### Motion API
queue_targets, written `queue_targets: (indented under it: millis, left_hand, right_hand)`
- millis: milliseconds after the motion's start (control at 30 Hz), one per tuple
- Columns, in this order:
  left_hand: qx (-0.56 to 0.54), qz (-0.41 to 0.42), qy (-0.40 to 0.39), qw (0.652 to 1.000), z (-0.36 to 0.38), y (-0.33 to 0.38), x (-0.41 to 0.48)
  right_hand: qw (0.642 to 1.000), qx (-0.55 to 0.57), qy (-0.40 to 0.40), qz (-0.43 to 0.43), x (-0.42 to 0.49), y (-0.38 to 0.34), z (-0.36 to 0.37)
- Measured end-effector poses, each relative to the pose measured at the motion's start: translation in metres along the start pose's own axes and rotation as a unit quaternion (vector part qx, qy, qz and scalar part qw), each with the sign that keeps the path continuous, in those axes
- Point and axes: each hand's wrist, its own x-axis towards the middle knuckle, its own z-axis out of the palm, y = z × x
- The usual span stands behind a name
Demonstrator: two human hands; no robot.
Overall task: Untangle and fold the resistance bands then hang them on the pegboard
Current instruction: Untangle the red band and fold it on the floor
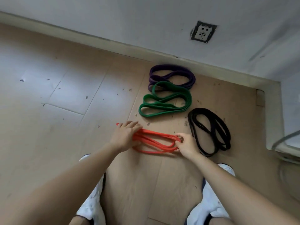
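Note:
An orange-red resistance band (156, 141) lies in several loops on the wooden floor right in front of me. My left hand (125, 135) presses down on its left end, and a short tip of the band shows beyond my fingers. My right hand (185, 145) pinches the loops at its right end. A green band (164, 101) lies coiled farther away. A purple band (172, 75) lies behind it, near the wall. A black band (211, 130) rests in loose loops to the right. No pegboard is in view.
The skirting board (113, 41) and white wall with a power socket (203, 32) run behind the bands. A wall corner (274, 111) juts in at the right, with a cable (284, 140) by it. My white shoes (92, 202) stand at the bottom.

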Motion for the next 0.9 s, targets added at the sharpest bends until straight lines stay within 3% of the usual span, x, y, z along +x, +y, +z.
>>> queue_targets:
  millis: [200,500,733,900]
  left_hand:
    - [-0.033,0.048,0.047,0.997,0.002,-0.026,-0.014]
    - [-0.111,-0.028,0.156,0.981,-0.018,-0.022,-0.031]
    - [-0.131,-0.039,0.132,0.982,-0.051,0.000,-0.016]
    - [-0.271,-0.078,0.129,0.951,-0.077,0.018,0.023]
  right_hand:
    - [0.993,-0.106,0.020,-0.043,0.002,0.005,0.002]
    - [0.992,-0.113,-0.025,-0.042,-0.005,-0.002,-0.017]
    - [0.990,-0.125,-0.021,-0.057,0.006,-0.023,-0.047]
    - [0.990,-0.118,0.022,-0.073,0.034,-0.047,-0.087]
